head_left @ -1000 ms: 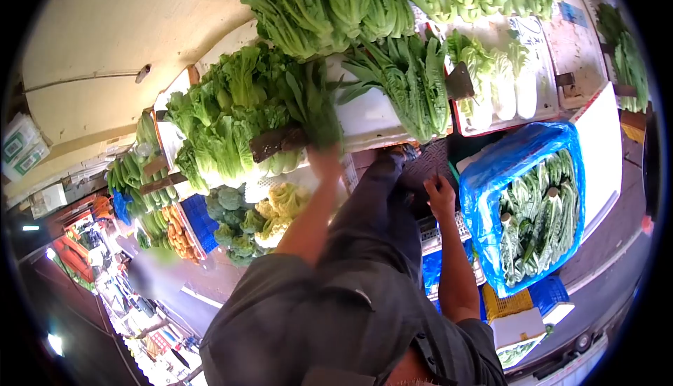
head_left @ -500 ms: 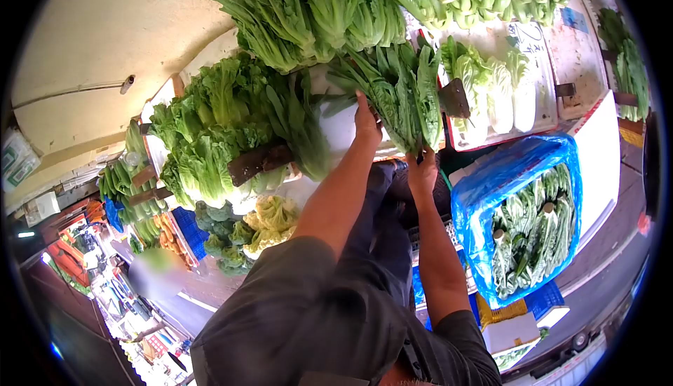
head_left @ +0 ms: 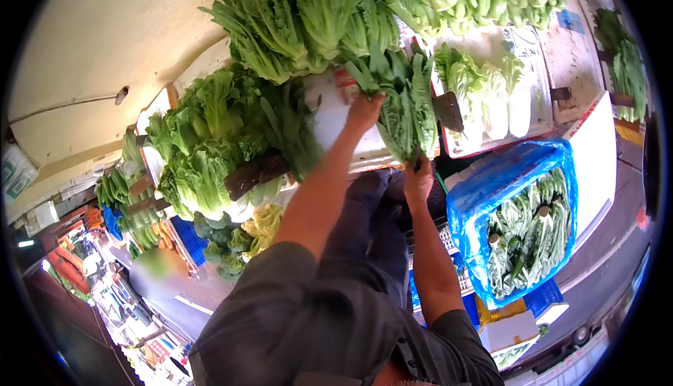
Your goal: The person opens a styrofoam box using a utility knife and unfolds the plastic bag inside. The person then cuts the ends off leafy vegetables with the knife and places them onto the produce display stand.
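Both hands are at a bunch of long-leaf greens (head_left: 403,109) lying on a white stall tray (head_left: 329,116). My left hand (head_left: 366,110) is closed on the upper left side of the leaves. At the stem end, my right hand (head_left: 419,174) grips the lower tip of the bunch, its fingers partly hidden. Darker narrow leaves (head_left: 291,123) lie left of the tray's bare part. Pale cabbages (head_left: 494,98) stand on a red-edged tray just to the right.
Lettuce heaps (head_left: 210,112) lie at left, tall greens (head_left: 308,14) at the top. A blue-lined box (head_left: 459,211) of leafy greens is at right. Dark brackets (head_left: 449,111) stick out along the stall's front. Broccoli (head_left: 217,235) and yellow-green cauliflower (head_left: 265,225) are lower left.
My left hand has gone from the narrow dark leaves to the bunch on the right. My right hand has risen to the bunch's stem end. The leaves are now gathered closer together.
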Demonstrator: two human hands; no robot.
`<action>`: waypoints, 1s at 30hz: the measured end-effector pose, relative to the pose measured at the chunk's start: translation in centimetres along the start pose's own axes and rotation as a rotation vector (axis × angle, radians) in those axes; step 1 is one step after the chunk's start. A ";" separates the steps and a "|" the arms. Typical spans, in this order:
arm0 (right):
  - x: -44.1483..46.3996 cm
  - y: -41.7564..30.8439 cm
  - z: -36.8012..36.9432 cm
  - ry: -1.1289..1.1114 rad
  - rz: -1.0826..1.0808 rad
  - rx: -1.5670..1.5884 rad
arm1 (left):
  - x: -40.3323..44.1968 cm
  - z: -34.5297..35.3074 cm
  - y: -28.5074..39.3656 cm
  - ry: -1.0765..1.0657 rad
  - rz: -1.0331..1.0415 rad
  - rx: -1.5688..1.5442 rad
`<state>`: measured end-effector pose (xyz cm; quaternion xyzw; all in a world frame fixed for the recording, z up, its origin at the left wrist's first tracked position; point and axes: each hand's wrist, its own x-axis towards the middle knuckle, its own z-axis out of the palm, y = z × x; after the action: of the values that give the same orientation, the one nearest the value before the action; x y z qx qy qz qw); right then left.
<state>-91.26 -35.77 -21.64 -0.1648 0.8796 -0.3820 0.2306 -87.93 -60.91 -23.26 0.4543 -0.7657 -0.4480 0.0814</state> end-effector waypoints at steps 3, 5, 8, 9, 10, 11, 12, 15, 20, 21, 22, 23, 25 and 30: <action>-0.1 0.0 0.3 0.024 0.049 0.006 | 2.6 -0.8 -1.5 -0.161 0.241 0.356; -0.3 0.2 0.6 0.065 0.062 0.015 | 3.2 -0.2 -1.8 -0.106 0.236 0.289; -0.3 -1.4 0.1 0.014 0.188 0.046 | 3.5 -0.7 0.4 -0.090 0.089 0.379; -0.8 0.2 1.4 0.016 0.167 0.014 | 4.3 -1.6 0.9 -0.219 0.037 0.544; -1.5 2.0 2.3 0.025 0.154 -0.029 | 4.4 -2.0 0.7 -0.199 0.085 0.514; -2.2 0.4 0.4 0.055 0.122 -0.021 | 5.6 -1.5 -2.9 -0.064 0.356 0.417; -2.9 -1.2 -1.6 0.082 0.084 -0.010 | 5.2 -2.4 -1.1 -0.077 0.261 0.217; -6.0 -0.5 -5.8 0.092 0.115 0.083 | 4.4 -3.4 -0.2 -0.117 0.250 -0.285; -9.5 0.8 -18.1 0.340 0.355 0.164 | -0.7 -5.6 1.3 0.018 -0.271 -0.563; -10.3 3.3 -20.3 0.373 0.443 0.072 | -1.6 -5.5 1.0 0.080 -0.268 -0.521; -11.1 5.9 -22.4 0.400 0.529 -0.019 | -2.8 -5.7 1.5 0.088 -0.241 -0.453; -11.6 6.5 -25.4 0.397 0.482 -0.097 | -4.1 -6.0 2.3 0.107 -0.212 -0.391; -12.2 8.2 -29.2 0.403 0.329 -0.213 | -6.6 -6.3 3.4 0.109 -0.170 -0.287; -11.2 11.9 -32.7 0.029 0.325 -0.520 | -11.9 -4.4 6.0 -0.124 -0.064 -0.167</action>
<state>-100.58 -3.29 -7.74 -0.0699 0.9659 -0.1045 0.2264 -82.46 -53.32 -12.78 0.4414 -0.7145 -0.5398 0.0571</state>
